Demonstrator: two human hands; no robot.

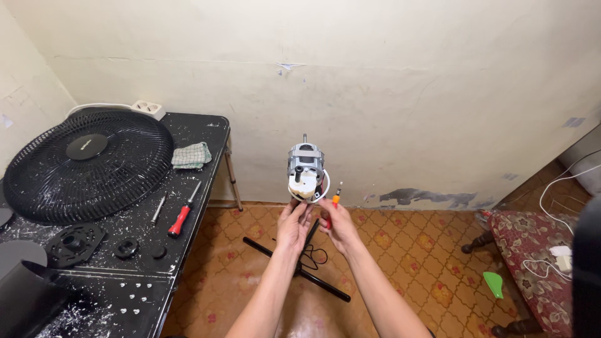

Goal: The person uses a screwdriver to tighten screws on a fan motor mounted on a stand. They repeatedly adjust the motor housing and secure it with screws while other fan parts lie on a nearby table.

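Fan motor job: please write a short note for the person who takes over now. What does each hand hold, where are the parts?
Left hand: holds the fan motor from below, raised before the wall.
Right hand: at the motor's base, gripping a small orange-tipped tool.
On the black table: fan grille, red-handled screwdriver, round black parts.
Done: motor is off the fan, grille removed.
Left: cannot tell from this view.

A home room used as a makeshift repair spot. Patterned tile floor, stained plaster wall, carpeted bench at right. Black table flecked with white, bearing a fan grille, red screwdriver, cloth and power strip.
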